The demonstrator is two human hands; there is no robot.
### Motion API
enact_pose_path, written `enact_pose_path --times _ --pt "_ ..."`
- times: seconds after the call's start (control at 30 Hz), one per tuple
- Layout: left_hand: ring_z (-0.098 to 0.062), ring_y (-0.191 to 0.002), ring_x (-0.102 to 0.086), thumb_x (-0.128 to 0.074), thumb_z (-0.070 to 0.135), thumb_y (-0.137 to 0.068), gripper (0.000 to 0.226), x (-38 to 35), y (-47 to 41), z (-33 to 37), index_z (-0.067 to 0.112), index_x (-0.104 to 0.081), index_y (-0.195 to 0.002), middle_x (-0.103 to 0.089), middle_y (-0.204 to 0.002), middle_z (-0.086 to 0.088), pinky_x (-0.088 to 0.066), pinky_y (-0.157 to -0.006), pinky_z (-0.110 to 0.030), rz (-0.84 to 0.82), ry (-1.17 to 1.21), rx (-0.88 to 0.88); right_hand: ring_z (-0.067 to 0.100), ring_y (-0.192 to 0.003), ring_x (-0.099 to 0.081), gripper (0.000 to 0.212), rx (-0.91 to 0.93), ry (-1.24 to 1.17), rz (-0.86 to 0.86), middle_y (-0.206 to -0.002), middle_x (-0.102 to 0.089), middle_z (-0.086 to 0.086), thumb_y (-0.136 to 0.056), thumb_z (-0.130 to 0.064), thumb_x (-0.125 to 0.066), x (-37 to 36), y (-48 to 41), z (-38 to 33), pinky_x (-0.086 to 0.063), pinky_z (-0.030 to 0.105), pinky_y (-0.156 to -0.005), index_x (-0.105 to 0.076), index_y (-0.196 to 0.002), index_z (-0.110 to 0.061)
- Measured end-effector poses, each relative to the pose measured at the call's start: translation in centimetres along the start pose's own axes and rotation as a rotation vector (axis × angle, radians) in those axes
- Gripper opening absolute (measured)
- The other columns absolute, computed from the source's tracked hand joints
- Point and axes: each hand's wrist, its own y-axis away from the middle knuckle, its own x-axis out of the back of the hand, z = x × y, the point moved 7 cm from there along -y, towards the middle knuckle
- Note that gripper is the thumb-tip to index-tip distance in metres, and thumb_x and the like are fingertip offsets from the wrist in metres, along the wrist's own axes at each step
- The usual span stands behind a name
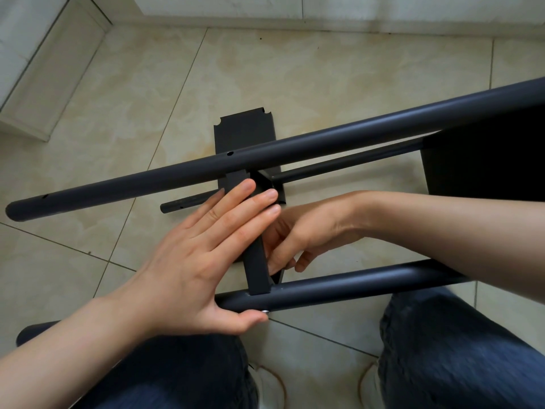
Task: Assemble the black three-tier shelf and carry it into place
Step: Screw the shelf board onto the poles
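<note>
Shelf frame (295,149) lies sideways over tile floor (324,84). Left hand (200,261) spread flat on middle panel (258,261), thumb under near tube (354,286) by screw (266,312). Right hand (306,231) curled just right of panel; grip unclear.

Matt black metal tubes (295,149) and flat shelf panel (257,261) under the hands; glossy beige marbled floor tiles (339,84) beyond; denim jeans (457,349) below.
</note>
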Motion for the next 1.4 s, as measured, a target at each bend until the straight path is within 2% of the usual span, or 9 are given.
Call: enact_pose_path --times 0.17,0.3,0.47,0.57,0.67,0.87,1.03,1.27,1.4 --pt "-0.026 -0.157 -0.012 -0.062 0.071 -0.078 0.106 -0.1 0.0 -0.1 0.01 -0.027 -0.157 -0.022 -0.167 -0.004 -0.017 -0.126 -0.038 0.004 0.004 -0.005 0.022 -0.082 -0.045 0.02 0.002 0.066 0.077 -0.086 -0.049 0.01 -0.095 -0.013 -0.062 0.2 -0.4 0.0 -0.042 0.029 -0.073 -0.064 -0.106 0.003" --pt "-0.026 -0.157 -0.012 -0.061 0.072 -0.079 0.106 -0.1 0.0 -0.3 0.011 -0.025 -0.158 -0.021 -0.168 -0.003 -0.016 -0.126 -0.038 0.003 0.0 -0.003 0.012 -0.072 -0.047 0.012 -0.009 0.002 0.0 -0.077 -0.055 0.0 -0.091 -0.01 -0.067 0.4 0.0 -0.1 -0.042 0.025 -0.071 -0.068 -0.08 -0.015" --pt "-0.025 -0.157 -0.012 -0.062 0.072 -0.077 0.107 0.0 -0.1 -0.3 0.01 -0.026 -0.157 -0.022 -0.167 -0.003 -0.017 -0.126 -0.037 0.001 -0.008 0.003 0.012 -0.079 -0.05 0.01 -0.004 0.058 -0.016 -0.085 -0.061 -0.002 -0.091 -0.012 -0.068 0.2 -0.1 -0.1 -0.045 0.025 -0.075 -0.067 -0.101 -0.012" --pt "-0.025 -0.157 -0.012 -0.061 0.072 -0.078 0.105 -0.1 -0.1 -0.1 0.009 -0.029 -0.156 -0.023 -0.166 -0.005 -0.015 -0.126 -0.036 -0.006 -0.004 0.001 0.016 -0.081 -0.049 0.003 -0.011 0.033 -0.022 -0.086 -0.06 0.001 -0.091 -0.011 -0.067 0.0 0.1 -0.1 -0.044 0.028 -0.078 -0.067 -0.091 -0.013" --pt "-0.025 -0.157 -0.011 -0.061 0.072 -0.077 0.105 -0.1 0.0 -0.1 0.01 -0.03 -0.156 -0.023 -0.166 -0.004 -0.014 -0.126 -0.034 -0.008 0.005 0.009 0.015 -0.075 -0.049 0.012 -0.003 0.0 -0.017 -0.083 -0.056 0.005 -0.092 -0.006 -0.065 -0.1 0.0 -0.1 -0.043 0.028 -0.074 -0.063 -0.083 -0.014" --pt "-0.024 -0.157 -0.01 -0.064 0.071 -0.075 0.107 -0.1 0.0 -0.2 0.014 -0.027 -0.157 -0.021 -0.168 -0.001 -0.016 -0.125 -0.035 -0.018 0.017 0.011 0.017 -0.077 -0.047 0.008 -0.016 -0.008 -0.014 -0.092 -0.05 0.013 -0.093 -0.005 -0.06 -0.4 0.0 -0.2 -0.042 0.029 -0.075 -0.061 -0.101 -0.006" --pt "-0.023 -0.157 -0.01 -0.063 0.071 -0.075 0.106 0.1 -0.3 -0.5 0.015 -0.028 -0.157 -0.021 -0.168 0.0 -0.013 -0.126 -0.032 -0.029 0.016 0.018 0.015 -0.072 -0.047 0.006 -0.016 -0.009 -0.021 -0.074 -0.049 0.005 -0.096 -0.006 -0.055 -0.6 0.1 -0.4 -0.043 0.029 -0.074 -0.058 -0.09 -0.007" --pt "-0.023 -0.157 -0.009 -0.067 0.068 -0.07 0.108 0.3 -0.6 -0.6 0.012 -0.031 -0.156 -0.023 -0.166 -0.002 -0.012 -0.126 -0.034 -0.039 0.017 0.032 0.011 -0.065 -0.045 0.003 -0.06 0.031 0.068 -0.073 -0.05 0.004 -0.09 -0.009 -0.06 0.1 -0.2 -0.5 -0.035 0.024 -0.063 -0.063 -0.09 -0.008" --pt "-0.023 -0.157 -0.009 -0.066 0.068 -0.071 0.108 0.3 -0.7 -0.6 0.013 -0.03 -0.156 -0.023 -0.166 -0.001 -0.012 -0.126 -0.033 -0.047 0.021 0.034 0.011 -0.069 -0.048 0.007 -0.055 -0.036 0.063 -0.088 -0.054 0.008 -0.09 -0.008 -0.066 0.8 0.0 -0.5 -0.039 0.024 -0.068 -0.063 -0.097 -0.009"
